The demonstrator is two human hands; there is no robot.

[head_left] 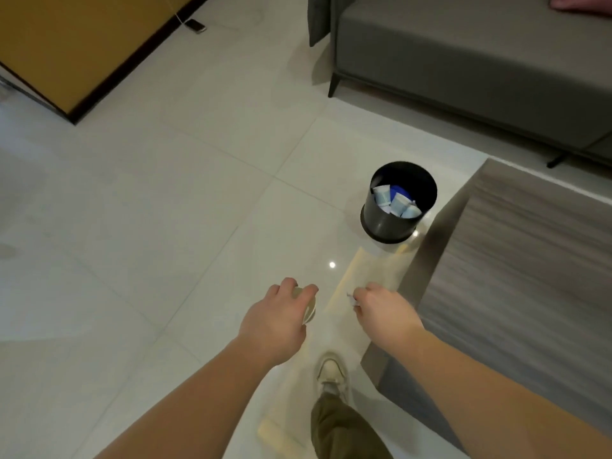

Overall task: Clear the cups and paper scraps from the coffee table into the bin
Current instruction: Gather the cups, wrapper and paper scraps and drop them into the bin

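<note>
My left hand (276, 321) is closed around a pale paper cup (309, 309), of which only the rim and part of the side show past my fingers. My right hand (381, 309) pinches a small white paper scrap (351, 299) between its fingertips. Both hands hang over the floor, well short of the black round bin (427, 190), which stands ahead and to the right beside the coffee table corner. Several blue-and-white paper cups (395, 200) lie inside the bin.
The wood-grain coffee table (516, 266) fills the right side. A grey sofa (463, 54) stands behind the bin. A yellow cabinet (76, 44) is at the far left, with a phone (195, 25) on the floor. My shoe (332, 376) is below my hands.
</note>
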